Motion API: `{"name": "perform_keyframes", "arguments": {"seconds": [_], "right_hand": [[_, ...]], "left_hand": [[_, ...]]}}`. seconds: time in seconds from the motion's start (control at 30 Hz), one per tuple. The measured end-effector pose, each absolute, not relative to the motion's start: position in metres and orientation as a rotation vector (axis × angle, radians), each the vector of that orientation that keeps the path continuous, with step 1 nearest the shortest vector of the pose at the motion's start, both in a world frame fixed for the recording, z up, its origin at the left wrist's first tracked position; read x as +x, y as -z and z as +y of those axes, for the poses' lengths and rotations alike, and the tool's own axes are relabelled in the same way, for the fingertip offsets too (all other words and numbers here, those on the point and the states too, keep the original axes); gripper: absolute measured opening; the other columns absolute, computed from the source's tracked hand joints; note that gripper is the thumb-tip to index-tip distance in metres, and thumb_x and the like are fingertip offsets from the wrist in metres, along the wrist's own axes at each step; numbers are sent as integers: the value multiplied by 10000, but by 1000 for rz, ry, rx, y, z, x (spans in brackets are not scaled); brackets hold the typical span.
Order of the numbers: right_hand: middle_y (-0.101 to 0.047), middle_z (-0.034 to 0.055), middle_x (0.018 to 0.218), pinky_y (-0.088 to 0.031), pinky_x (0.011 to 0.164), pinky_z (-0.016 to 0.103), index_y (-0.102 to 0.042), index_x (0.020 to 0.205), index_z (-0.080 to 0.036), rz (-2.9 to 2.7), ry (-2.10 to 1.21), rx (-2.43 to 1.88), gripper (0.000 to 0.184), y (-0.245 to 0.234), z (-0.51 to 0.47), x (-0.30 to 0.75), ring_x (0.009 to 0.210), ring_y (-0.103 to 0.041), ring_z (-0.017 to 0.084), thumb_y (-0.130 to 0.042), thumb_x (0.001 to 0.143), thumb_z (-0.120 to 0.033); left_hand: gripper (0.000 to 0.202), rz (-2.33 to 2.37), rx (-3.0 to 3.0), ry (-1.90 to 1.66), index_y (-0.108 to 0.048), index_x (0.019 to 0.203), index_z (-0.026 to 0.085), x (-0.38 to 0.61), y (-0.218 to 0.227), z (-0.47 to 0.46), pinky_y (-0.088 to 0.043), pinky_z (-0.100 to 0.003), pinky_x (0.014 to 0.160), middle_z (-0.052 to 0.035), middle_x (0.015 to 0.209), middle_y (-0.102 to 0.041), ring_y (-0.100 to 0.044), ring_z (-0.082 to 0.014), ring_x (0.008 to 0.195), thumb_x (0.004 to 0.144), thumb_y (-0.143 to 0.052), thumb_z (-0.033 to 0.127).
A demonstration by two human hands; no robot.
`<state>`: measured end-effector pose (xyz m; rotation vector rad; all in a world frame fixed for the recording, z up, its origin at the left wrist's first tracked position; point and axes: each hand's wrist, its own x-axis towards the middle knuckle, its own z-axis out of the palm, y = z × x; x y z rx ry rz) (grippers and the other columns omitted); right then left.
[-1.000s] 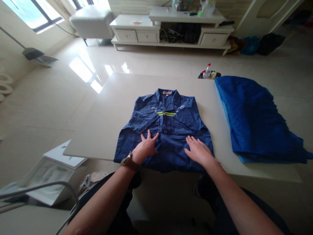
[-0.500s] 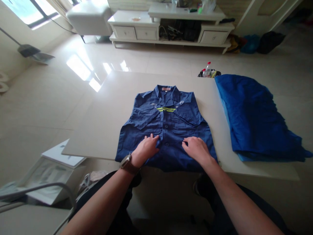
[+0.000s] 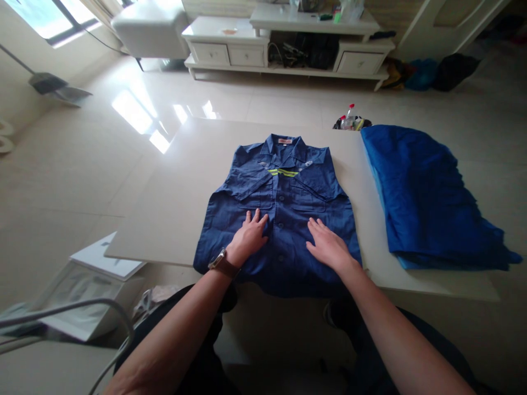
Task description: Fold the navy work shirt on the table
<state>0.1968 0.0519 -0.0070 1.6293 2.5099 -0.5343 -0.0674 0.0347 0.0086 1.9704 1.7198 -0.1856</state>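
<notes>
We have both hands flat on the dark blue work shirt [image 3: 284, 197]. It lies folded with its sleeves tucked in and its collar away from us, in the near middle of the pale worktop [image 3: 185, 186]. Its hem reaches the near edge and may lap just over it. Our left hand [image 3: 249, 237], with a watch [image 3: 218, 260] at the wrist, rests just left of the button line, and our right hand [image 3: 327, 244] rests just right of it. Each grip is spread, with fingers straight and palm down, and pinches nothing.

We judge the shirt light, soft and limp. It is woven cloth with no stiffness beyond the collar, the pocket flaps and the buttons, and it is not fragile. On this smooth worktop the folded layers will likely slide over one another. The safest hold, we think, is at the two folded side edges, pinching every layer together. Catching only the top layer would let the fold open.

A brighter blue cloth [image 3: 428, 197] lies to the right, apart from the shirt.
</notes>
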Motion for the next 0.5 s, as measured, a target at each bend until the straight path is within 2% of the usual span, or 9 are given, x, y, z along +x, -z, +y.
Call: {"name": "perform_keyframes", "arguments": {"seconds": [0.1,0.27,0.4,0.5], "right_hand": [[-435,186,1610,-315,1275,430,-498,1519,-15,2606,593,1592,616,-1,50,193,1546,-345,295,-546,942,-227],[-622,121,1460,-389,1229,400,-682,1336,-104,2775,758,1451,411,-13,45,185,1399,-537,251,-543,971,-233],[-657,121,1386,-468,1143,393,-701,1272,-135,2847,814,1357,347,-15,38,178,1295,-586,243,-590,951,-203],[-690,105,1273,-494,1075,363,-712,1217,-150,2856,836,1268,291,-18,36,171,1210,-606,231,-601,951,-194]], "left_hand": [[797,1662,2028,177,-331,1612,83,-64,-11,26,-282,-503,1282,-269,1663,-276,-190,-417,1575,911,-658,275],[811,1621,2052,206,-364,1605,102,-61,-14,17,-365,-518,1238,-276,1646,-303,-278,-428,1546,883,-695,263],[732,1618,2079,188,-422,1569,105,-61,-15,21,-354,-508,1242,-260,1620,-371,-342,-396,1529,898,-679,246],[657,1640,2055,125,-496,1518,132,-61,-17,23,-326,-465,1265,-205,1596,-442,-391,-340,1516,893,-680,221]]}}
